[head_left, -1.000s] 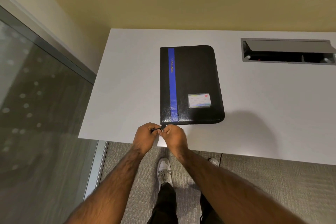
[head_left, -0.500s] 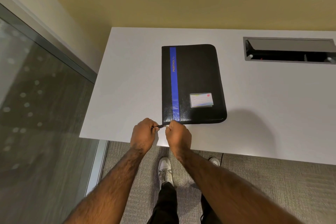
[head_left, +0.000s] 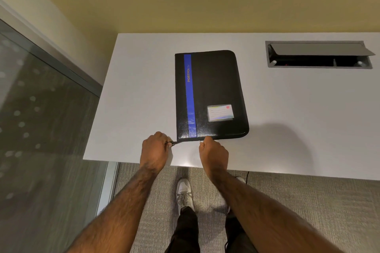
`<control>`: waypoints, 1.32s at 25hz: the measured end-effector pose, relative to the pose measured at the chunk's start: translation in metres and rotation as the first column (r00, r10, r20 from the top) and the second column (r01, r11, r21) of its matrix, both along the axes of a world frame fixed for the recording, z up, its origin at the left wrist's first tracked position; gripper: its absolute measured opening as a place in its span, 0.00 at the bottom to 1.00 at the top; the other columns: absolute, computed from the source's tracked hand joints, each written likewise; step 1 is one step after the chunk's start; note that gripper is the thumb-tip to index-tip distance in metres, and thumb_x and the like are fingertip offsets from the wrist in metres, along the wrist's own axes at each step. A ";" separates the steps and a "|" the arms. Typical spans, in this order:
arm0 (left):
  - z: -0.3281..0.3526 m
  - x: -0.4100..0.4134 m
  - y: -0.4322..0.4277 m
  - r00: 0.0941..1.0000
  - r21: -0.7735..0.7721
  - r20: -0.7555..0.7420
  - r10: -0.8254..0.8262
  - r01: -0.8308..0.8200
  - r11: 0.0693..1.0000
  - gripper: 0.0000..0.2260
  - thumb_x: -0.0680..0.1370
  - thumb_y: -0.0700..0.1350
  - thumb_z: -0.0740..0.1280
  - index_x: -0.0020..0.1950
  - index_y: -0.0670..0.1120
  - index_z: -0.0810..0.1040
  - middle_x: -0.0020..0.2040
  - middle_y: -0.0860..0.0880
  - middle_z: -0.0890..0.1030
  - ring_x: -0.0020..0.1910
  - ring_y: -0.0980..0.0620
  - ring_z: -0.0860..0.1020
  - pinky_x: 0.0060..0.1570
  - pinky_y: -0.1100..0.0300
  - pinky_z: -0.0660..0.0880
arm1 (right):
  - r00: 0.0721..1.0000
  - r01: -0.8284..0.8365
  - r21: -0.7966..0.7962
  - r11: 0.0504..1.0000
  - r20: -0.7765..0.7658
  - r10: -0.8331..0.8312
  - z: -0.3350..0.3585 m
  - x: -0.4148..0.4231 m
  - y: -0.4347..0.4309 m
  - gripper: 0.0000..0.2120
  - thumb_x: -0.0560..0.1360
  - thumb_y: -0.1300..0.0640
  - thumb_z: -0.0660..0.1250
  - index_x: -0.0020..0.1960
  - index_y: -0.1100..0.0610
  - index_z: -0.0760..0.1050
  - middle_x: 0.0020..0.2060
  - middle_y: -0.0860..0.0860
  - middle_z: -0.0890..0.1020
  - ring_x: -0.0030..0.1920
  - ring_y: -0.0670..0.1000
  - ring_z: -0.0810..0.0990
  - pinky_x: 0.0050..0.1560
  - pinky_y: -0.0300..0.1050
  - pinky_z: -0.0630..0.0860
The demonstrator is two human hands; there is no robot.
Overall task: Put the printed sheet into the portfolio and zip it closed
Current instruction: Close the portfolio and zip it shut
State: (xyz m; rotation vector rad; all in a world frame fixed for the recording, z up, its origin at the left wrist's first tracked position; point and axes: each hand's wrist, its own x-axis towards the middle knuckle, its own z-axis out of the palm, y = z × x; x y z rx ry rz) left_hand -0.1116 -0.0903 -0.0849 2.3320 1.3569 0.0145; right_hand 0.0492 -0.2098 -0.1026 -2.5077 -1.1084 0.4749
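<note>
A black portfolio (head_left: 216, 88) with a blue stripe and a small label card lies shut on the white table (head_left: 298, 119). My left hand (head_left: 155, 151) pinches the black zipper tail sticking out at the portfolio's near left corner. My right hand (head_left: 213, 153) pinches the small zipper pull (head_left: 201, 141) on the near edge, just right of the blue stripe. No printed sheet is in sight.
A rectangular cable box (head_left: 318, 55) with its grey lid tipped open is set into the table at the back right. A glass wall (head_left: 41, 129) stands on the left. The table's near edge runs just below my hands, with carpet and my shoes beneath.
My right hand has moved right along the near edge with the zipper pull, away from my left hand, which stays at the corner holding the zipper tail.
</note>
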 end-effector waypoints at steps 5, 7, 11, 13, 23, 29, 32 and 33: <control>0.001 0.001 0.002 0.999 0.040 -0.038 -0.037 0.039 0.998 0.04 0.75 0.42 0.71 0.47 0.51 0.83 0.45 0.52 0.81 0.44 0.47 0.79 0.47 0.52 0.74 | 0.998 0.058 -0.058 0.997 0.026 -0.057 -0.002 0.030 -0.018 0.10 0.80 0.52 0.65 0.45 0.57 0.76 0.32 0.52 0.81 0.29 0.51 0.76 0.32 0.42 0.67; 0.002 0.002 0.003 0.997 0.049 -0.061 -0.041 0.044 0.998 0.04 0.75 0.42 0.71 0.46 0.51 0.83 0.45 0.52 0.81 0.44 0.48 0.79 0.47 0.52 0.74 | 0.997 0.072 -0.074 0.995 0.024 -0.070 -0.002 0.041 -0.025 0.10 0.80 0.51 0.64 0.46 0.57 0.76 0.32 0.51 0.80 0.30 0.50 0.76 0.32 0.42 0.68; 0.004 0.003 0.002 0.994 0.063 -0.100 -0.041 0.047 0.997 0.04 0.75 0.41 0.71 0.46 0.50 0.83 0.45 0.51 0.82 0.43 0.46 0.79 0.46 0.52 0.74 | 0.996 0.091 -0.074 0.993 -0.016 -0.093 0.001 0.063 -0.036 0.10 0.81 0.50 0.63 0.46 0.56 0.75 0.31 0.49 0.77 0.30 0.49 0.75 0.33 0.43 0.73; 0.005 0.004 0.001 0.991 0.082 -0.126 -0.045 0.056 0.995 0.04 0.75 0.41 0.71 0.46 0.49 0.83 0.45 0.50 0.82 0.43 0.45 0.79 0.46 0.52 0.74 | 0.997 0.080 -0.051 0.996 0.000 -0.080 0.002 0.071 -0.041 0.10 0.80 0.51 0.66 0.44 0.56 0.75 0.30 0.49 0.78 0.28 0.50 0.76 0.31 0.44 0.73; 0.003 0.004 0.000 0.978 0.121 -0.208 -0.029 0.055 0.991 0.03 0.75 0.41 0.72 0.47 0.46 0.85 0.45 0.47 0.83 0.44 0.42 0.80 0.44 0.52 0.73 | 0.982 0.181 -0.079 0.980 -0.031 -0.184 0.001 0.110 -0.060 0.09 0.80 0.53 0.62 0.43 0.55 0.72 0.32 0.52 0.79 0.32 0.56 0.79 0.35 0.47 0.76; 0.005 0.004 0.008 0.955 0.138 -0.298 -0.018 0.062 0.988 0.06 0.76 0.40 0.69 0.51 0.45 0.85 0.54 0.47 0.83 0.51 0.41 0.79 0.53 0.48 0.73 | 0.990 -0.080 0.008 0.997 0.117 0.078 0.003 0.157 -0.060 0.10 0.74 0.56 0.69 0.37 0.54 0.72 0.25 0.51 0.77 0.24 0.56 0.72 0.36 0.43 0.61; 0.017 0.031 -0.006 0.976 0.231 -0.214 0.046 0.005 0.973 0.17 0.76 0.42 0.69 0.64 0.40 0.77 0.74 0.38 0.69 0.70 0.37 0.70 0.69 0.41 0.67 | 0.961 -0.223 -0.037 0.974 0.159 0.226 0.001 0.168 -0.055 0.10 0.75 0.56 0.68 0.36 0.53 0.72 0.26 0.48 0.77 0.27 0.51 0.73 0.39 0.43 0.61; 0.024 0.052 -0.015 0.981 0.227 -0.193 0.008 0.036 0.973 0.24 0.77 0.49 0.69 0.71 0.42 0.71 0.79 0.39 0.62 0.76 0.37 0.63 0.73 0.41 0.62 | 0.959 -0.233 -0.042 0.972 0.153 0.237 0.001 0.168 -0.054 0.10 0.75 0.56 0.68 0.36 0.53 0.72 0.27 0.48 0.77 0.28 0.50 0.72 0.40 0.44 0.64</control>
